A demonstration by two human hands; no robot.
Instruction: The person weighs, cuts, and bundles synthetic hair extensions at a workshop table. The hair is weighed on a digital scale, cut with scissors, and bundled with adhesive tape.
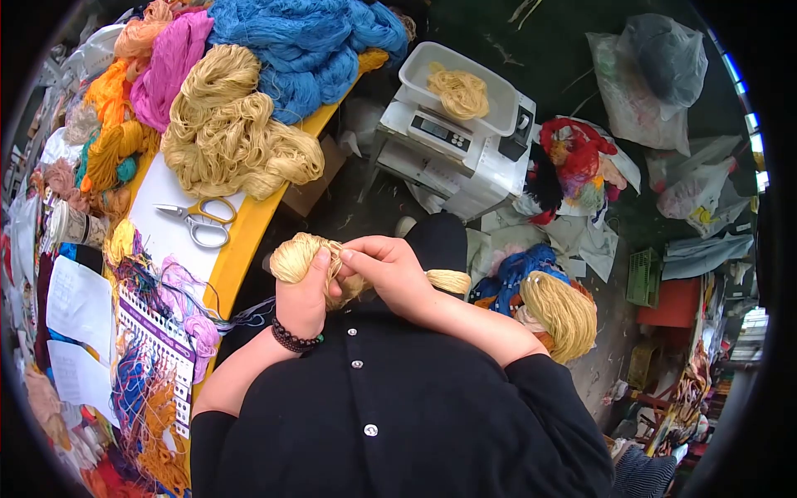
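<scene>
From the head-worn camera, a seated person's lap and two bare hands are seen from above, with a tabletop (241, 249) along the left side. A pale yellow yarn bundle (294, 259) is held in front of the person's dark shirt (415, 390), just off the right edge of the tabletop. It is gripped by the left hand (307, 286), whose thumb is laid along it. The right hand (386, 270) is drawn narrow, with thumb and forefinger pinched together at the near side of the bundle; whether a single strand or several are caught there cannot be told.

By the tabletop's right edge, scissors (193, 221) are laid, and beyond them a large tan skein (237, 137) is heaped. Blue yarn (320, 50) is piled at the far right corner. Past that edge, more yellow yarn (458, 91) is held in a plastic tray (498, 101) on a scale (440, 133).

The step in hand appears to be the sorting or tying of strands in the bundle. A steady left grip and a fine pull or tuck by the right fingertips seem to be called for.
</scene>
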